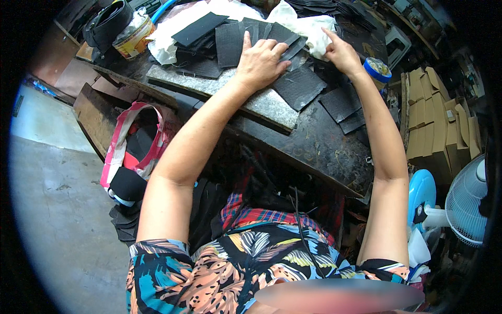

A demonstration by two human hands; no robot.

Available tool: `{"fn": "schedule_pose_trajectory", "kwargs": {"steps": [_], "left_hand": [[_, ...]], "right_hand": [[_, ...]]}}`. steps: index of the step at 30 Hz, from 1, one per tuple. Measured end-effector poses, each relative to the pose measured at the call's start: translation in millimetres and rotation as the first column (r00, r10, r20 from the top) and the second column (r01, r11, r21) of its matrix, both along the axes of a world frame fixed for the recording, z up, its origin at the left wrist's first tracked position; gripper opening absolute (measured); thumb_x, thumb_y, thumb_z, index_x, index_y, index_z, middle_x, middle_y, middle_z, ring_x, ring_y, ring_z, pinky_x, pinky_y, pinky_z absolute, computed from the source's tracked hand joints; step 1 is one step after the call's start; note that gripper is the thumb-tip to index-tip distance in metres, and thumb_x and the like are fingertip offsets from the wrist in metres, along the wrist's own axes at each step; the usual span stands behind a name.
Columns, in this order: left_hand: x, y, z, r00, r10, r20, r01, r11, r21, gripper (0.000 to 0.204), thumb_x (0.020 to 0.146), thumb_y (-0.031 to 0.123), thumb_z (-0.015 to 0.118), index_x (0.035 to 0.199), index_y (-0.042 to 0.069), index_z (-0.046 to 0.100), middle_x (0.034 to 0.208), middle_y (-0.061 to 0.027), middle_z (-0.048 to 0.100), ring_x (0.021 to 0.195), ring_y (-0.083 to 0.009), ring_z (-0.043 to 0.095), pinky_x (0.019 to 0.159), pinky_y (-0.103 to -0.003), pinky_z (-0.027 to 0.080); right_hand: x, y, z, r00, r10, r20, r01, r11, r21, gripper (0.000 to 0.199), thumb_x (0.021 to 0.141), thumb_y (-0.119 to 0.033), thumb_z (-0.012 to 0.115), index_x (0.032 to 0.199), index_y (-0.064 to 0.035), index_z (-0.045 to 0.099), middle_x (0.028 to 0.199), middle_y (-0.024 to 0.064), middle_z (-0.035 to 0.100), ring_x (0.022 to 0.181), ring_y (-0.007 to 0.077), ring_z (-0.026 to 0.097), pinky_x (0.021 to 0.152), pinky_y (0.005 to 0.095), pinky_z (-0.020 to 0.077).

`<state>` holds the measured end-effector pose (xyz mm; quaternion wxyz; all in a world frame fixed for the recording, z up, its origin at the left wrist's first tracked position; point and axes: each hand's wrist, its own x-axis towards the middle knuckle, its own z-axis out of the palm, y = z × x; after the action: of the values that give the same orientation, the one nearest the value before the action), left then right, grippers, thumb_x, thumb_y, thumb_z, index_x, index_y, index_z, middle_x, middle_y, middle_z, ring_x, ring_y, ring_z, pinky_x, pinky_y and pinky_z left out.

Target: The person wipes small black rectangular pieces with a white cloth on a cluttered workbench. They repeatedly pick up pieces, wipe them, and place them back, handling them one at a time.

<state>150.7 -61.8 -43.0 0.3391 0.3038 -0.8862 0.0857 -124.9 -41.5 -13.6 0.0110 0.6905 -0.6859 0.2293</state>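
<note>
My left hand (pixel 263 64) lies flat with fingers spread on several black textured sheet pieces (pixel 228 45), which overlap on a grey speckled slab (pixel 269 107). My right hand (pixel 343 55) is at the edge of a white cloth (pixel 315 36), its index finger stretched out over it and its other fingers curled and partly hidden. I see nothing held in either hand. Between my hands, one black square piece (pixel 299 87) hangs partly over the slab's edge. More black pieces (pixel 342 106) lie on the dark worktable (pixel 334 157) below my right wrist.
A tub (pixel 135 44) with a black roll beside it stands at the back left. A blue-lidded jar (pixel 377 69) is by my right wrist. Folded cardboard boxes (pixel 431 123) and a fan (pixel 468 201) stand to the right. A pink-and-white bag (pixel 112 152) hangs at left.
</note>
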Motion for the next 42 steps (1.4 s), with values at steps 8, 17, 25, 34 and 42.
{"fn": "schedule_pose_trajectory", "kwargs": {"steps": [8, 17, 25, 34, 42], "left_hand": [[-16, -12, 31, 0.973, -0.168, -0.161, 0.14, 0.975, -0.171, 0.036, 0.088, 0.031, 0.069, 0.117, 0.011, 0.063, 0.123, -0.0119, 0.059, 0.114, -0.0334, 0.057, 0.101, -0.046, 0.044], [-74, -23, 5, 0.967, -0.053, -0.25, 0.092, 0.985, 0.148, 0.062, 0.081, 0.027, 0.074, 0.135, 0.012, 0.05, 0.118, -0.014, 0.064, 0.114, -0.0359, 0.057, 0.098, -0.045, 0.046], [-70, -13, -6, 0.997, -0.077, 0.006, 0.078, 0.994, -0.072, 0.015, 0.084, 0.023, 0.067, 0.095, 0.016, 0.072, 0.107, -0.0029, 0.066, 0.103, -0.0248, 0.061, 0.092, -0.041, 0.046], [-76, -6, -3, 0.993, 0.011, 0.121, -0.013, 1.0, 0.022, 0.02, 0.09, 0.029, 0.061, 0.103, 0.019, 0.071, 0.107, -0.0007, 0.067, 0.112, -0.0228, 0.059, 0.104, -0.059, 0.036], [-78, -13, -12, 0.993, 0.031, 0.113, -0.036, 0.998, 0.043, 0.028, 0.092, 0.037, 0.057, 0.107, 0.018, 0.072, 0.113, -0.0024, 0.068, 0.115, -0.0247, 0.059, 0.102, -0.059, 0.037]], "right_hand": [[10, 24, 17, 0.988, 0.051, 0.146, -0.011, 0.965, -0.264, 0.081, 0.086, -0.004, 0.063, 0.156, -0.0254, 0.029, 0.095, 0.0074, 0.074, 0.082, 0.0176, 0.069, 0.076, 0.0315, 0.0538], [31, -19, 27, 0.885, 0.244, 0.396, -0.121, 0.943, -0.311, 0.087, 0.081, -0.008, 0.063, 0.158, -0.0159, 0.021, 0.112, 0.0197, 0.068, 0.104, 0.0329, 0.067, 0.09, 0.0411, 0.0511], [22, -42, 10, 0.997, -0.018, -0.081, 0.016, 1.0, -0.015, 0.094, 0.08, -0.015, 0.072, 0.157, -0.0316, 0.02, 0.111, 0.0067, 0.073, 0.094, 0.0287, 0.07, 0.089, 0.0401, 0.0528], [-8, -59, 59, 0.727, 0.237, 0.645, 0.028, 0.928, -0.373, 0.068, 0.076, 0.003, 0.062, 0.141, -0.0072, 0.048, 0.071, 0.0, 0.057, 0.064, 0.0096, 0.054, 0.06, 0.0248, 0.0453], [-33, -45, 111, 0.492, 0.239, 0.837, 0.323, 0.843, -0.43, 0.058, 0.085, -0.003, 0.053, 0.142, -0.0055, 0.042, 0.106, 0.0093, 0.063, 0.086, 0.0194, 0.062, 0.069, 0.0308, 0.051]]}}
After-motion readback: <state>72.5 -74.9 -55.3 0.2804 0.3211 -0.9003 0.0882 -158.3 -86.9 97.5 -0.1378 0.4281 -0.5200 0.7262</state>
